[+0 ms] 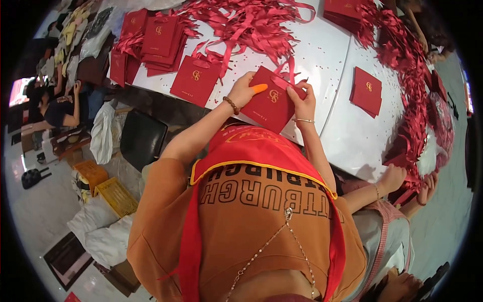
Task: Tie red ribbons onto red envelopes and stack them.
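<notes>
Between my two hands is a red paper gift bag [269, 106] with gold printing, tilted at the table's near edge. My left hand [243, 91], an orange cover on its thumb, grips the bag's upper left side. At the upper right side my right hand [303, 100] pinches the bag near a red ribbon [285, 75], which runs across its top. Just left of it, another red bag [193, 83] with a ribbon lies flat on the table. Past my hands spreads a heap of loose red ribbons [241, 25].
Stacked red bags [160, 43] stand at the table's far left. A small pile of them [366, 90] lies on the white table [329, 132] at right, beside a long row of ribbons [415, 105]. A co-worker's hand [392, 178] is near the right edge. A black chair [143, 138] stands left.
</notes>
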Demonstrator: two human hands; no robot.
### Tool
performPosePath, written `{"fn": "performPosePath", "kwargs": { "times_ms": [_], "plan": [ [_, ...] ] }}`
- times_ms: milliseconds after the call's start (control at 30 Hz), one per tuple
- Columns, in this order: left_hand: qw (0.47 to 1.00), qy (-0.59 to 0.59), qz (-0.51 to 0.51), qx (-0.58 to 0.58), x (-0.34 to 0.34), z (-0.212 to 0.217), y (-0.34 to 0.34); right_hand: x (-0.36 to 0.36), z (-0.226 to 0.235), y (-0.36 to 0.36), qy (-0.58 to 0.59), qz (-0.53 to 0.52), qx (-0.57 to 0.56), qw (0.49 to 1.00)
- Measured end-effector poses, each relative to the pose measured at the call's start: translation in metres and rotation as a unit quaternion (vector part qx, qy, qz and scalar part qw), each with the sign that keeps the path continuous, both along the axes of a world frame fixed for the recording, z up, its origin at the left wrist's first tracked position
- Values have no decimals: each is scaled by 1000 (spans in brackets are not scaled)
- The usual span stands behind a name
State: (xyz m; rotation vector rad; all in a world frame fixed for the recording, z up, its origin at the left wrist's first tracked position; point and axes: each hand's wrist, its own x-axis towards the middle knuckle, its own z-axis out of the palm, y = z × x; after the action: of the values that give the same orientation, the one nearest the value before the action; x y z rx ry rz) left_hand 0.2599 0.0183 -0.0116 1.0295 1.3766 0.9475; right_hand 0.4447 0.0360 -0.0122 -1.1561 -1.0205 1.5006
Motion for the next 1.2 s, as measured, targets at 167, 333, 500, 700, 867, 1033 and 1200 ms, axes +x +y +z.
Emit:
{"fn": "performPosePath", "kwargs": {
  "times_ms": [167, 333, 500, 700, 867, 1033, 1200],
  "plan": [
    [987, -66, 111, 91, -53, 20, -5, -39, 0, 8, -68, 91, 99, 989],
    [958, 199, 170, 121, -191, -11, -8, -48, 18, 0, 1, 218, -30, 975],
    [703, 677, 175, 129, -182, -11, -4, -31, -1, -1, -62, 212, -40, 974],
    [775, 604, 91, 159, -116, 9, 50, -14, -14, -12, -61, 155, -80, 983],
    [721, 678, 76, 121, -73, -19, 96, -10, -26, -20, -55, 161, -89, 981],
    [813, 535, -76, 214, -29, -23, 106, 1, -34, -17, -68, 163, -99, 979],
    [835, 397, -129, 359, 27, -4, 76, -3, -28, -11, -15, 107, -114, 988]
  ]
}}
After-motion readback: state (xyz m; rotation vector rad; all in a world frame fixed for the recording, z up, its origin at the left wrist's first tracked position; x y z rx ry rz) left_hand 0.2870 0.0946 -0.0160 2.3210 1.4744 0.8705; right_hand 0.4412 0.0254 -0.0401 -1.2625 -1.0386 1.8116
